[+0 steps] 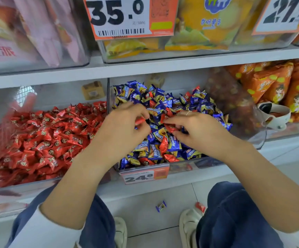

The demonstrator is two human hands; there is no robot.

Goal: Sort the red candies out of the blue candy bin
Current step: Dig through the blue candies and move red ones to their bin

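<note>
Far to the left of both hands, the red candy bin (37,140) lies heaped with red wrappers; just right of it, the left hand (125,122) reaches over the blue candy bin (181,165), fingers curled, pinching a red candy (139,120) between thumb and fingertips; directly under and beyond both hands lie the blue candies (163,99), with stray red ones scattered among them; close beside the left hand, the right hand (197,127) has its fingers bent down into the pile, gripping red candies (169,127) at the fingertips, a ring (188,112) on one finger; below the hands a price tag (141,177) hangs on the bin front; further down, between the shoes, a blue candy (161,206) and a red one (200,207) lie on the floor (145,203).
</note>
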